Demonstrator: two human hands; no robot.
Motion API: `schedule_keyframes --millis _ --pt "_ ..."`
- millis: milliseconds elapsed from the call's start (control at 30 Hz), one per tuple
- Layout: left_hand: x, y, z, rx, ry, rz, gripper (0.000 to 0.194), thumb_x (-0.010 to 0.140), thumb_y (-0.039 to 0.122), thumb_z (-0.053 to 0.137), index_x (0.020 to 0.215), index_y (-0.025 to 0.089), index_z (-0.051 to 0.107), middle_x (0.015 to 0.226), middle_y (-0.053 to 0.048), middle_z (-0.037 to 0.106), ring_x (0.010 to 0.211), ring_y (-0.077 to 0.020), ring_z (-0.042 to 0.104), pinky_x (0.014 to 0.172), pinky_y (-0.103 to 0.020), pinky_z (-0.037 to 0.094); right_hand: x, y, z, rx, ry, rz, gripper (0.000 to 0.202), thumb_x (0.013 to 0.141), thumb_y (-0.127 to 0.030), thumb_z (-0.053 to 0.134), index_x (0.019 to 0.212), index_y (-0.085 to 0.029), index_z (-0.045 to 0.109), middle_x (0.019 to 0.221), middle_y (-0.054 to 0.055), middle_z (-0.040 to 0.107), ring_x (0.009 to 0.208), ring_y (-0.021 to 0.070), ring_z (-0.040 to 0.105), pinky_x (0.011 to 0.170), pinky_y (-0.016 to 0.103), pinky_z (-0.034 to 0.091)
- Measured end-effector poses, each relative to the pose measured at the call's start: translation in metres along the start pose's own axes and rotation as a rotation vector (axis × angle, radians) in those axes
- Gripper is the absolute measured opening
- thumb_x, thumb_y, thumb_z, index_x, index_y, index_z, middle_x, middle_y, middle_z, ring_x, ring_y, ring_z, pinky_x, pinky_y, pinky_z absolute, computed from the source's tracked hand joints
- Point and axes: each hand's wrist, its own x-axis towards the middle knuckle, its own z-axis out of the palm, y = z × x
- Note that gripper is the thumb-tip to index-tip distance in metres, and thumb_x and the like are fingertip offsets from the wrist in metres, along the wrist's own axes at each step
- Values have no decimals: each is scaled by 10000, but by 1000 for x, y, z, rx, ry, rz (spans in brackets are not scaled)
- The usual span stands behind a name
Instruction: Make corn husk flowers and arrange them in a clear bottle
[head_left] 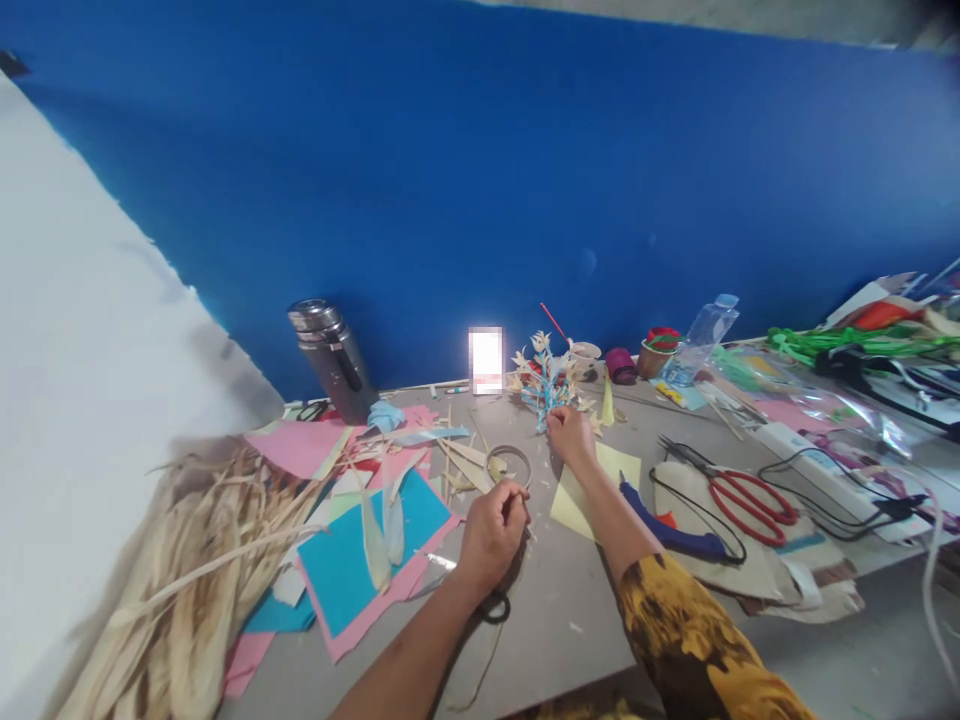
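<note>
Near the middle of the table, my left hand is closed, with its fingertips pinched beside a roll of tape; what it holds is too small to make out. Farther back and to the right, my right hand has its fingers closed at the lower stems of a bunch of pale flowers with blue stems. A yellow paper sheet lies partly under my right forearm. Dark scissor handles show beside my left wrist.
Dried husks, blue paper and a dark flask are on the left. To the right lie a blue glue gun, red-handled scissors, a power strip and a plastic bottle. A blue wall stands behind.
</note>
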Motion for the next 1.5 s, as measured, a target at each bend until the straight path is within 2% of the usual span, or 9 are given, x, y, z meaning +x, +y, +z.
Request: schedule_keyframes --millis 267,500,667,867,1000,1100,1200,1300,1500 --pt "0 2 -1 -68 -9 -48 95 837 259 597 918 211 588 677 24 650 621 -157 602 638 -258 448 -9 -9 -1 -77 -24 -10 254 864 -199 514 856 -189 767 834 110 756 812 236 686 679 277 434" --pt "0 8 -5 -95 27 -7 257 988 356 409 798 224 520 649 23 582 597 -148 549 626 -263 417 -24 -28 -23 -97 21 -38 250 889 -227 528 992 -190 754 1004 134 761 916 255 692 749 300 455" --pt "-3 13 -4 -61 -9 -51 350 1001 364 319 692 233 418 553 45 486 536 -134 493 586 -252 383 -82 -34 -51 -13 -120 -196 216 896 -331 560 977 -259 747 917 18 778 793 193 696 695 261 460" --pt "-1 23 -12 18 -44 -103 403 979 405 374 618 230 409 502 44 467 526 -137 492 609 -262 381 -163 11 -70 130 -307 -382 296 953 -405 522 854 -217 727 726 15 726 649 178 653 621 263 454" --pt "-8 51 -17 138 -218 -52 348 959 419 460 677 223 511 566 17 547 582 -162 547 621 -277 385 -186 38 -69 142 -265 -484 274 973 -372 520 876 -208 717 817 30 746 726 187 693 673 267 489" --pt "-25 71 -26 255 -454 58 145 900 245 536 1020 220 613 952 -50 723 864 -204 650 743 -289 440 -197 52 -68 182 -209 -590 237 984 -323 526 887 -207 709 817 35 745 714 178 703 672 259 505" --pt "-46 77 -42 320 -531 114 138 909 222 524 931 222 660 1044 -65 732 974 -221 644 835 -308 445 -206 61 -65 205 -212 -639 206 989 -283 533 889 -208 697 772 29 729 666 165 690 638 251 506" --pt "-59 68 -70 321 -278 -183 349 977 367 420 727 219 614 709 -26 672 671 -189 600 637 -294 416 -212 66 -61 198 -228 -671 187 994 -268 534 901 -206 684 762 28 721 651 159 686 619 252 498" --pt "-51 33 -142 494 303 -401 166 814 243 588 963 278 652 746 -20 671 677 -232 574 666 -347 383 -211 67 -57 177 -274 -667 194 1007 -261 517 897 -208 667 759 31 713 648 160 679 624 258 481"
